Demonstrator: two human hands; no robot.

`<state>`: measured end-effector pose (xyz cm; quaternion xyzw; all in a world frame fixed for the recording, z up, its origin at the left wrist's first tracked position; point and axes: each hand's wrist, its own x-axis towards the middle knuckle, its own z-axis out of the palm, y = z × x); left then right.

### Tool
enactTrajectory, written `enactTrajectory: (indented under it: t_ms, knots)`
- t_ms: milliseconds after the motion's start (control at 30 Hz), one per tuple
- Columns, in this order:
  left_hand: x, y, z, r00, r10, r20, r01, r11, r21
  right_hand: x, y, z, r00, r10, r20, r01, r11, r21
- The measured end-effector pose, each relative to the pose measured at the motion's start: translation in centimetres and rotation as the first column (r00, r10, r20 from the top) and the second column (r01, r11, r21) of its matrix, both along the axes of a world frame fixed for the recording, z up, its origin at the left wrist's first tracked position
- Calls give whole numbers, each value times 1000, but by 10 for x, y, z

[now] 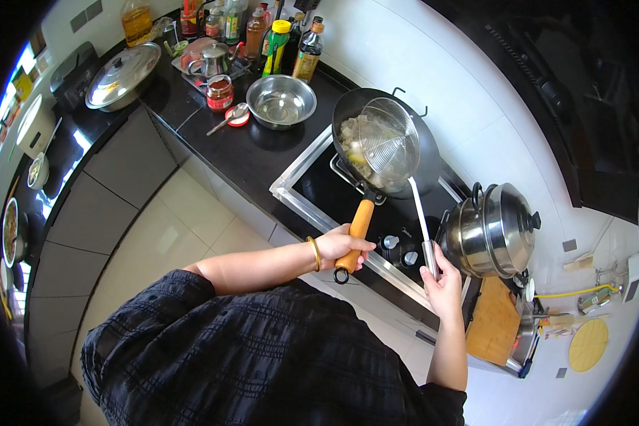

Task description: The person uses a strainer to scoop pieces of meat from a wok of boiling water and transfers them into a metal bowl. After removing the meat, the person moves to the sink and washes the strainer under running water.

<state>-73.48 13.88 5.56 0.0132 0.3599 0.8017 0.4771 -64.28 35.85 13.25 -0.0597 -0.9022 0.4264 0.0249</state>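
Left hand (342, 248), fingers wrapped round wooden handle (361, 221) of wok (429, 153) over cooktop (318, 181); right hand (444, 285), fingers curled on skimmer (390, 142), its mesh over food (351, 135): probably best to brace the wok firmly and hold the mesh level

Bright light fills the middle, seemingly entering from the far left, though that smeared rim makes it hard to be sure. White glare streaks the black counter (80, 142); the steel pot (486, 231) glints. Fisheye distortion bows edges toward dark corners.
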Motion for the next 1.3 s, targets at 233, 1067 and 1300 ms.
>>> enactTrajectory:
  t_ms: [233,1067,1300]
  knots:
    - [1,2,-1,1000,28,4,-28,1000,-14,-9,-10,-6,996,91,14,-92,993,75]
    - [-1,-5,0,1000,25,5,-25,999,-35,-121,13,0,980,84,-181,99,586,804]
    - [-3,-8,3,1000,1,-1,-1,999,-35,-111,12,3,978,201,-50,-50,463,885]
